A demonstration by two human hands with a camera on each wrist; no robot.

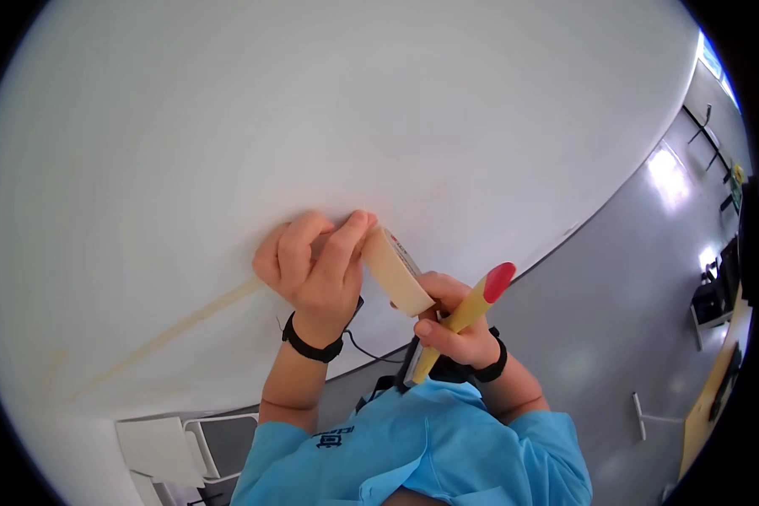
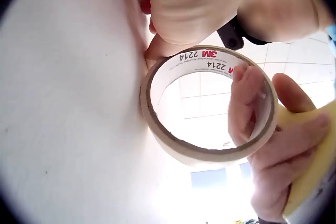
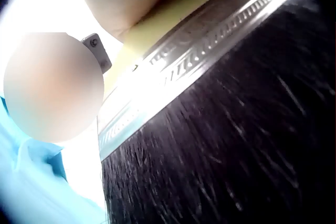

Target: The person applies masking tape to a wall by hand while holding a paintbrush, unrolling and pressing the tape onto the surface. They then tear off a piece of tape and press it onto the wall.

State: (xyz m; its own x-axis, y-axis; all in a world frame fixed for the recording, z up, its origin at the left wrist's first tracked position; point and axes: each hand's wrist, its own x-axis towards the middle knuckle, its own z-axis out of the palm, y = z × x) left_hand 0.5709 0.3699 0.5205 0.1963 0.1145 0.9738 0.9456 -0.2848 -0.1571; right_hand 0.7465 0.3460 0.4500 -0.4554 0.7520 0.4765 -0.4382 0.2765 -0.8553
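My left hand (image 1: 316, 261) is up against a white wall (image 1: 228, 126), its fingers bent and a fingertip at the upper edge of a roll of masking tape (image 1: 394, 274). In the left wrist view this roll (image 2: 210, 155) stands edge-on to the wall, with a printed inner core. A pale strip of tape (image 1: 177, 331) runs down the wall from the left hand. My right hand (image 1: 457, 333) grips a wide paintbrush by its yellow, red-tipped handle (image 1: 472, 316), while its fingers also reach inside the roll. Dark bristles (image 3: 220, 150) and a metal ferrule fill the right wrist view.
Low at the left stands a white-framed chair (image 1: 219, 443) close to the wall. Grey floor (image 1: 582, 270) stretches out to the right, with a wooden tabletop (image 1: 717, 379) at the far edge. A dark cable (image 1: 367, 352) hangs between the forearms.
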